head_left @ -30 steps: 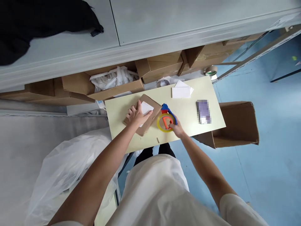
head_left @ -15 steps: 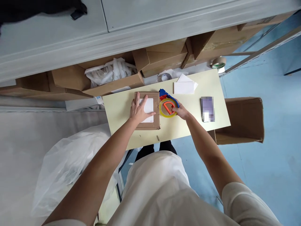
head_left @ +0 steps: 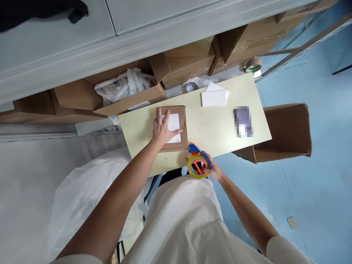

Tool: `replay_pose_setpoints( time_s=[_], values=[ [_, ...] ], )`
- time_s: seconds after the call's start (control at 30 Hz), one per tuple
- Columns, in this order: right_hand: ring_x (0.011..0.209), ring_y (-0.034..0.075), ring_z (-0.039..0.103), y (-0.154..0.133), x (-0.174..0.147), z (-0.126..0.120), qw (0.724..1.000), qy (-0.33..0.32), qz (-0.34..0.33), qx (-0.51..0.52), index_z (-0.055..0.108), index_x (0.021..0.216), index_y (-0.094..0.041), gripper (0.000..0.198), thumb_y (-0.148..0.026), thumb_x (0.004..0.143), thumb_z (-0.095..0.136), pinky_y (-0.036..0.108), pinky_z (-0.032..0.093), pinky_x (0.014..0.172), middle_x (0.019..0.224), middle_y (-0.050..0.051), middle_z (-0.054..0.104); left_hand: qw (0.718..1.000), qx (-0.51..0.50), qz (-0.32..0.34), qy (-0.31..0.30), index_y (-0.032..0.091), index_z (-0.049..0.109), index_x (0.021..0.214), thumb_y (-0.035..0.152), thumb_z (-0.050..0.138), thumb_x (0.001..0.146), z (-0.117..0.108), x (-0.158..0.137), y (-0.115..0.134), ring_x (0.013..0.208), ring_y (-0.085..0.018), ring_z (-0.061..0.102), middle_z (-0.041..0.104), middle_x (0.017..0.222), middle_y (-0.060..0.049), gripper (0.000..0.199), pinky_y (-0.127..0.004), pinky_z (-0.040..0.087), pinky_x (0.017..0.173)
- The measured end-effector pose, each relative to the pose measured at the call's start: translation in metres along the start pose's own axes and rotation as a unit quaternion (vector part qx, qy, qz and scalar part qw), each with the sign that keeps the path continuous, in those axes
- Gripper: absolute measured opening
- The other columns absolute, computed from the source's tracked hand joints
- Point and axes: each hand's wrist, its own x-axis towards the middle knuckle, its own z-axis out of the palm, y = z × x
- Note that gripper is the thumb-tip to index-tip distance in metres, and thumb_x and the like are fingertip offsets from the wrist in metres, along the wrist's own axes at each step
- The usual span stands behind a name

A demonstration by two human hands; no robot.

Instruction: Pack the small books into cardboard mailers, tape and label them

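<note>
A small brown cardboard box with a white label lies flat on the cream table. My left hand rests on top of it, fingers spread over the label. Wrapped around a tape dispenser, my right hand holds it by the blue frame near the table's front edge. The dispenser has a roll of yellowish tape and an orange inner part. Its blue head is close to the box's near right corner; whether it touches I cannot tell.
White cards and a blurred purple packet lie on the table. Behind it are tape rolls and an open carton of white packing material. Another open carton stands to the right, a plastic bag at left.
My right hand has brought the tape dispenser from the box's right side toward me, to its near right corner. My left hand stays on the box.
</note>
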Motion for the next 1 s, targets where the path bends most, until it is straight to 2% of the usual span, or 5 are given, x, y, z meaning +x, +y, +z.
replay_pose_setpoints(
  time_s=[0.23, 0.4, 0.57, 0.8, 1.0],
  values=[
    [0.115, 0.03, 0.055, -0.013, 0.022, -0.005, 0.998, 0.056, -0.016, 0.032, 0.04, 0.135, -0.03, 0.082, -0.02, 0.058, 0.066, 0.052, 0.04, 0.102, 0.128, 0.004, 0.057, 0.989, -0.074, -0.124, 0.032, 0.015, -0.005, 0.148, 0.064, 0.047, 0.078, 0.008, -0.01, -0.001, 0.139, -0.034, 0.025, 0.001, 0.155, -0.019, 0.1, -0.044, 0.034, 0.106],
    [0.105, 0.027, 0.059, -0.058, 0.085, -0.034, 0.997, 0.054, -0.024, 0.044, 0.042, 0.132, -0.028, 0.077, -0.015, 0.058, 0.058, 0.045, 0.05, 0.089, 0.115, 0.003, 0.064, 0.969, -0.091, -0.222, -0.064, -0.003, -0.015, 0.143, 0.059, 0.035, 0.086, 0.011, -0.036, 0.018, 0.142, -0.028, 0.016, -0.004, 0.153, -0.026, 0.097, -0.034, 0.035, 0.106],
    [0.092, 0.026, 0.063, -0.109, 0.147, -0.064, 0.999, -0.029, 0.009, 0.031, 0.051, 0.12, -0.023, 0.059, -0.015, 0.062, 0.055, 0.043, 0.053, 0.077, 0.108, 0.004, 0.066, 0.982, 0.003, -0.119, -0.147, 0.016, 0.013, 0.148, 0.075, 0.047, 0.069, -0.023, -0.05, 0.032, 0.129, -0.043, 0.037, 0.014, 0.152, -0.024, 0.104, -0.054, 0.034, 0.1],
    [0.086, 0.026, 0.063, -0.122, 0.161, -0.078, 0.995, -0.098, 0.013, 0.02, 0.057, 0.114, -0.024, 0.059, -0.015, 0.056, 0.062, 0.042, 0.054, 0.073, 0.098, 0.004, 0.068, 0.961, 0.133, 0.222, -0.101, 0.022, 0.015, 0.148, 0.063, 0.079, 0.03, -0.05, 0.027, -0.002, 0.136, -0.048, 0.007, 0.009, 0.153, -0.018, 0.141, -0.06, 0.003, 0.107],
    [0.098, 0.026, 0.061, -0.104, 0.144, -0.062, 0.997, -0.069, -0.019, 0.033, 0.044, 0.129, -0.026, 0.069, -0.02, 0.063, 0.062, 0.038, 0.054, 0.076, 0.114, 0.005, 0.063, 0.968, 0.12, 0.215, -0.059, 0.017, 0.013, 0.148, 0.065, 0.078, 0.031, -0.026, 0.025, -0.003, 0.127, -0.046, 0.021, 0.022, 0.145, -0.022, 0.142, -0.062, 0.003, 0.103]
  ],
)
